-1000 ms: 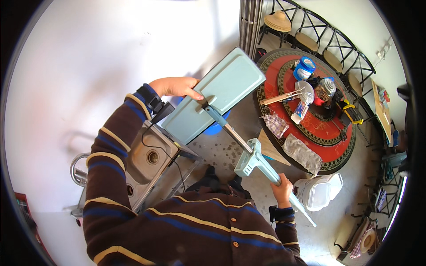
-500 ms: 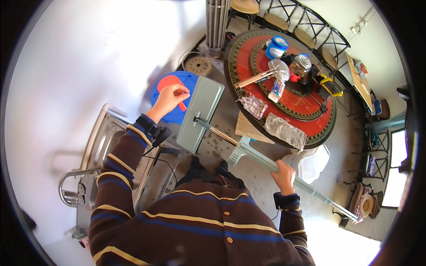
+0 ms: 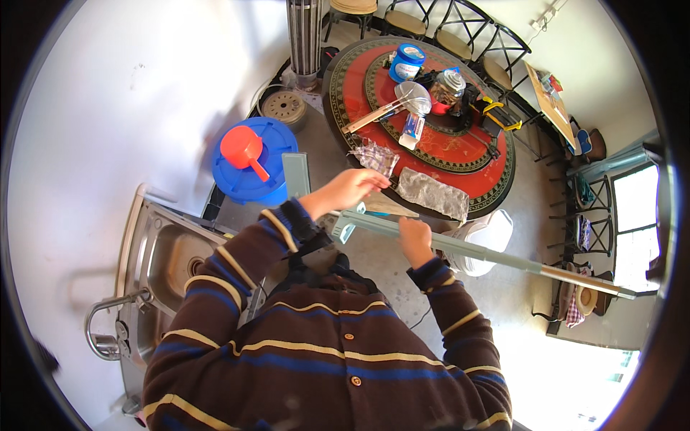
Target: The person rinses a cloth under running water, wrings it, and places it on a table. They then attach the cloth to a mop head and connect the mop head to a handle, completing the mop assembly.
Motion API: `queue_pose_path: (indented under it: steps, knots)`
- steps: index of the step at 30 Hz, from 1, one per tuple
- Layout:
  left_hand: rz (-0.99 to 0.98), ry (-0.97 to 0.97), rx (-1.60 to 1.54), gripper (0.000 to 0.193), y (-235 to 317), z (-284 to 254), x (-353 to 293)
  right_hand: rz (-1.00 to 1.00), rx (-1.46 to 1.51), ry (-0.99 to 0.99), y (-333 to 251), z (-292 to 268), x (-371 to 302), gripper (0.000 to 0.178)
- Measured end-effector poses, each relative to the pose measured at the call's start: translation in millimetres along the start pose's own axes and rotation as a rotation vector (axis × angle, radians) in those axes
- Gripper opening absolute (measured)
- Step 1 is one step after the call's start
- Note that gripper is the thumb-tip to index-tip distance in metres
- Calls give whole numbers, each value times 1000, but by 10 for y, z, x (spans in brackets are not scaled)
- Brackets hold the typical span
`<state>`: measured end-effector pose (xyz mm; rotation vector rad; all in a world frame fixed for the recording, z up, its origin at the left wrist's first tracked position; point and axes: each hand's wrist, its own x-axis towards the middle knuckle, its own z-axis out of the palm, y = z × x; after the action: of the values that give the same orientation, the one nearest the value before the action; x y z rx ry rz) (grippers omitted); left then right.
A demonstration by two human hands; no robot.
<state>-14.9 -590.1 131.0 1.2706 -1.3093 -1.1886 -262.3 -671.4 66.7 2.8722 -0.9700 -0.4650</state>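
My right hand [image 3: 415,241] is closed round the grey-green handle of a flat mop [image 3: 489,254]. Its pole slants across in front of me, with the metal end out to the right. The mop's flat head [image 3: 296,174] is at the left, partly covered by my left forearm. Just above the pole, near the squeezer-like collar [image 3: 345,228], hovers my left hand [image 3: 350,188], fingers stretched out and holding nothing. A red dipper [image 3: 243,147] lies on the blue lid of a bucket [image 3: 223,172] to the left of the mop head.
A round red table [image 3: 471,188] ahead bears cloths, a strainer, a blue tub and a jar. The steel sink [image 3: 172,251] is at my left. A white bin [image 3: 489,230] stands beyond the pole. Chairs [image 3: 453,43] line the far wall.
My left hand has moved right, from over the red dipper to above the mop pole. My right hand has risen with the mop, and the mop head has turned to look narrower.
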Motion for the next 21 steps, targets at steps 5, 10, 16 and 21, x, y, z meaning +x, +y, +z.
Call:
queue_pose_path:
  steps: [5,10,16,21]
  knots:
    - [173,-61,148,29,312,480,453,-65,10,37,-251,316,562,28]
    - [209,-142,62,32,547,722,612,-156,358,659,-572,781,934,32]
    - [340,-70,279,51,695,799,672,-480,884,368,-605,658,1090,33]
    - [254,-34,435,47,788,683,756,-591,1074,215,-675,445,1086,35]
